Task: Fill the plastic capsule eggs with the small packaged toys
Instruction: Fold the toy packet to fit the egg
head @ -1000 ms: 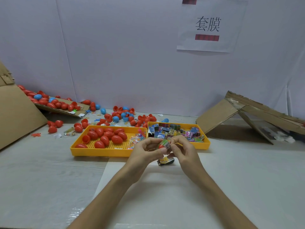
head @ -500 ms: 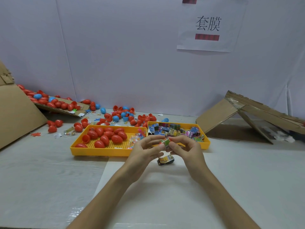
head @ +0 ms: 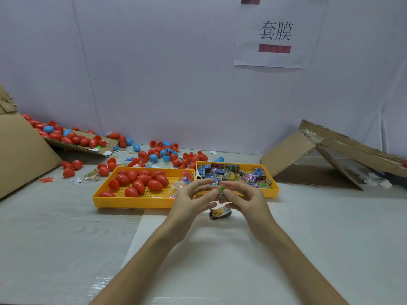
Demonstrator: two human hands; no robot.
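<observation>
My left hand (head: 193,200) and my right hand (head: 244,200) meet above the table's middle and together pinch a small green and orange packaged toy (head: 220,189) between their fingertips. Below them a dark packaged toy (head: 219,213) lies on the white sheet. Behind my hands stands a yellow tray (head: 123,200) holding several red capsule eggs (head: 141,180) and a few clear toy bags. To its right a second yellow tray (head: 274,189) is heaped with small colourful packaged toys (head: 233,173).
Loose red and blue egg halves (head: 163,153) litter the table behind the trays. A cardboard flap (head: 79,144) at the back left carries more eggs. Folded cardboard (head: 326,155) leans at the right, and a cardboard box (head: 19,155) stands at the left edge.
Both hands have risen slightly and shifted a little away from me, turning the small packaged toy between the fingertips. The dark packet on the sheet has not moved.
</observation>
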